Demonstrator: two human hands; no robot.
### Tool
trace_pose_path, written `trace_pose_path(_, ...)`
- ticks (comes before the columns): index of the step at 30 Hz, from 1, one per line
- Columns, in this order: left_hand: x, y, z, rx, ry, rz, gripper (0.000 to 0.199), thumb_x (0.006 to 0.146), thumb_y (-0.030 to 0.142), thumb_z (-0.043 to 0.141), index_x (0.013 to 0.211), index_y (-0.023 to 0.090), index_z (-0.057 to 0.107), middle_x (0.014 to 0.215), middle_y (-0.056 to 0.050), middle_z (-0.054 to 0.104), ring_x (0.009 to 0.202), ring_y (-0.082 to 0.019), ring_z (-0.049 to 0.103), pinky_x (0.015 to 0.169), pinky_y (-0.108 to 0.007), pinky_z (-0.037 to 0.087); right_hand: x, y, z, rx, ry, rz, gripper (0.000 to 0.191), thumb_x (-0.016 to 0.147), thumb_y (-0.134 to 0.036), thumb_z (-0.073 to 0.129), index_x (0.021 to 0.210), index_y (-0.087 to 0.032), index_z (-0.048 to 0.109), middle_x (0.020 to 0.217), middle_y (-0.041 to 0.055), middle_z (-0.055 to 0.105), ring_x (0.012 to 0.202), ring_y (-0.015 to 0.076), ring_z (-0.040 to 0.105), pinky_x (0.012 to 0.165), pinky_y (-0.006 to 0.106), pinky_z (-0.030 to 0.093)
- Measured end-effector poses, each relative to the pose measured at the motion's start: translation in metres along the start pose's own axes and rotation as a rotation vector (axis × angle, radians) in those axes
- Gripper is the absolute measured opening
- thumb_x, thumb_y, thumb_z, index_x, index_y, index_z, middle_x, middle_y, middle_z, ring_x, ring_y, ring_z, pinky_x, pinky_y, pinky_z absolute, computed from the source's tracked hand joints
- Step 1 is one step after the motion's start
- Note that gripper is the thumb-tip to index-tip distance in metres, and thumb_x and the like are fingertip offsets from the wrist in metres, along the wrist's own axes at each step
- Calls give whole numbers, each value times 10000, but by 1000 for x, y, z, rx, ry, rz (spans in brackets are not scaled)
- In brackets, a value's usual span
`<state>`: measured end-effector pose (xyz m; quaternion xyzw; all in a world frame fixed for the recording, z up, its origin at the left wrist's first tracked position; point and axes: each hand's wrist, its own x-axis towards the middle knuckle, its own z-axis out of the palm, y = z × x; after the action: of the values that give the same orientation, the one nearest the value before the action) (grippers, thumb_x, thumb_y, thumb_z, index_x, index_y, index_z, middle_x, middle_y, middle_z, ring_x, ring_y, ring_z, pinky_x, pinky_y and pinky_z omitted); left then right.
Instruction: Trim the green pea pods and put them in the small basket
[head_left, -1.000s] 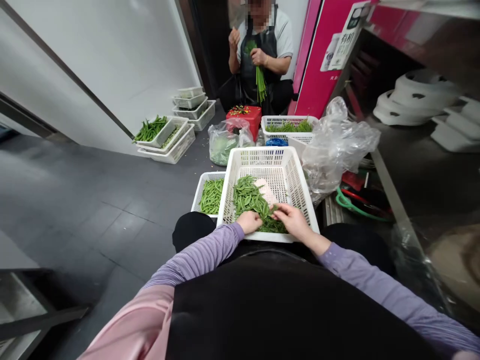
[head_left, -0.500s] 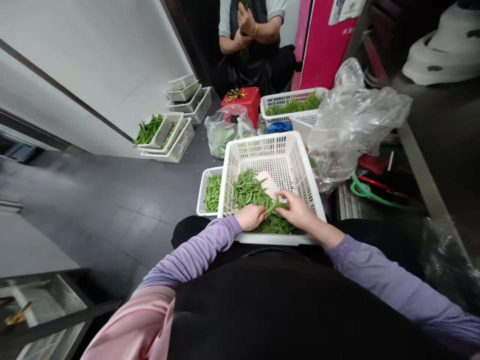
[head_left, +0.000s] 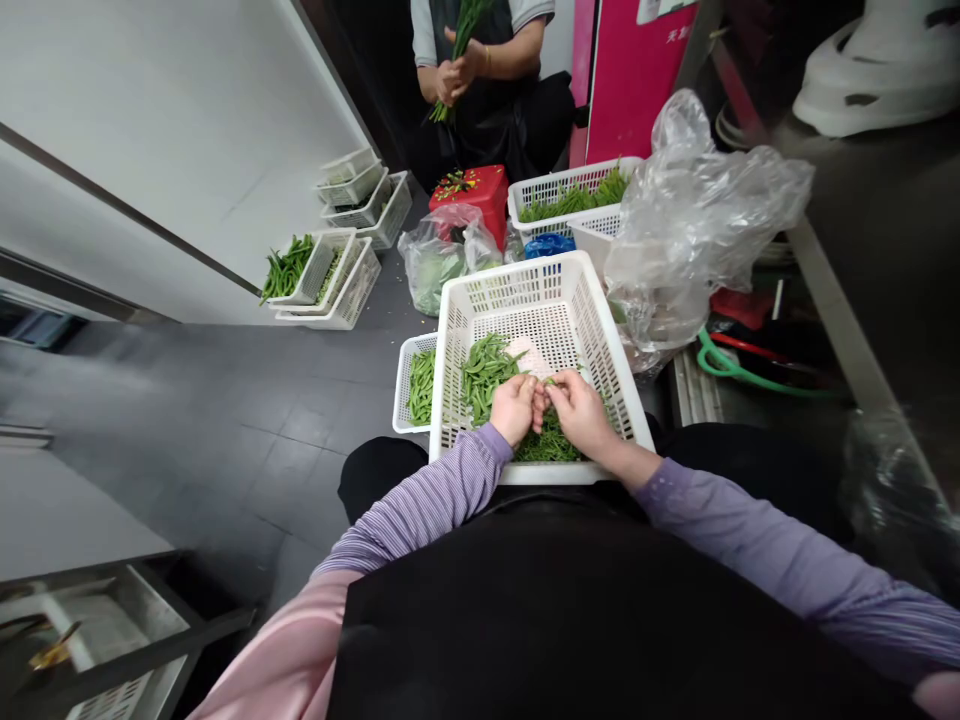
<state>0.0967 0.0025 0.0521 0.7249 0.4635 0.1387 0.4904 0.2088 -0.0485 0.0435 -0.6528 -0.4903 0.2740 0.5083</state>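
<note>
My left hand [head_left: 516,408] and my right hand [head_left: 583,412] meet over a large white slotted basket [head_left: 637,425] on my lap. Both are closed, fingertips pinching a green pea pod [head_left: 551,381] that is mostly hidden by the fingers. To the left of my hands, inside the basket, lies a heap of pea pods [head_left: 484,370]. Beneath my hands is a pile of thin green trimmings [head_left: 551,442]. A smaller white basket [head_left: 401,400] of green pods [head_left: 421,385] stands on the floor by the large basket's left side.
Across from me a person [head_left: 480,70] holds long green stalks [head_left: 466,25]. Between us are a red stool [head_left: 484,195], a bagged green vegetable [head_left: 442,265] and a white basket [head_left: 525,190] of greens. Clear plastic bags [head_left: 697,220] bulge at right; stacked baskets [head_left: 360,275] stand left.
My hands have drawn together and moved slightly up, and the pod that showed between them is now mostly covered by fingers. The other person's hands have lowered, with more stalks showing.
</note>
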Motion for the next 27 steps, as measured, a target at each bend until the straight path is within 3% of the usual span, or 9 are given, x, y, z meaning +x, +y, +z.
trace_pose_path(2, -4, -14, -2, 127, -188, -60, 324, 864, 292, 265, 859, 120, 540, 576, 0, 507, 430, -72, 467, 484, -211, 433, 11, 4, -10, 175, 206, 26, 85, 804, -274, 419, 816, -199, 458, 751, 18, 588, 663, 143, 571, 669, 293, 434)
trace_pose_path(4, -9, -32, -10, 458, -346, -60, 187, 780, 240, 452, 816, 127, 596, 697, -39, 559, 604, -112, 553, 628, -247, 465, 27, 11, -27, 386, 411, 61, 79, 810, -275, 394, 839, -208, 422, 811, 11, 574, 636, 113, 568, 664, 293, 450)
trace_pose_path(7, -9, -54, -14, 855, -367, 19, 236, 715, 203, 538, 934, 178, 622, 983, -79, 550, 900, -171, 551, 821, -272, 426, 46, 18, -47, 637, 511, 183, 68, 774, -265, 428, 813, -213, 409, 690, -39, 518, 489, 74, 498, 546, 247, 447)
trace_pose_path(9, 1, -59, -4, 983, -351, -7, 277, 774, 246, 472, 1014, 194, 600, 1033, -93, 546, 960, -184, 538, 851, -287, 415, 48, 19, -49, 646, 384, 280, 81, 727, -258, 491, 765, -200, 448, 559, -67, 446, 422, 70, 430, 463, 214, 405)
trace_pose_path(11, 13, -60, 13, 1051, -356, -93, 292, 805, 272, 425, 1001, 159, 609, 979, -124, 581, 938, -203, 556, 833, -314, 428, 43, 18, -43, 497, 186, 302, 85, 703, -262, 531, 727, -183, 512, 504, -63, 431, 422, 82, 421, 451, 216, 385)
trace_pose_path(15, 27, -60, 33, 1066, -361, -179, 278, 786, 231, 437, 949, 111, 628, 927, -170, 611, 894, -222, 582, 790, -323, 450, 29, 20, -30, -98, -93, 65, 112, 711, -234, 543, 752, -183, 633, 732, 29, 609, 700, 154, 552, 676, 285, 424)
trace_pose_path(19, 23, -65, 22, 1043, -301, -196, 309, 798, 248, 401, 1017, 150, 596, 973, -137, 610, 923, -208, 575, 798, -299, 448, 23, 27, -24, -509, -342, -40, 179, 745, -214, 512, 828, -213, 670, 878, 62, 620, 826, 192, 555, 757, 307, 402)
trace_pose_path(22, 24, -66, 19, 991, -301, -222, 303, 786, 279, 420, 986, 152, 610, 954, -120, 620, 911, -201, 581, 800, -279, 447, 23, 29, -18, -556, -409, -56, 192, 759, -234, 504, 861, -221, 667, 903, 59, 626, 847, 189, 559, 769, 295, 400)
trace_pose_path(27, 30, -66, 33, 987, -293, -242, 326, 788, 308, 435, 948, 94, 620, 940, -180, 614, 885, -236, 589, 777, -323, 458, 23, 29, -17, -523, -341, -44, 208, 784, -253, 474, 868, -209, 659, 914, 48, 646, 863, 180, 567, 783, 274, 396)
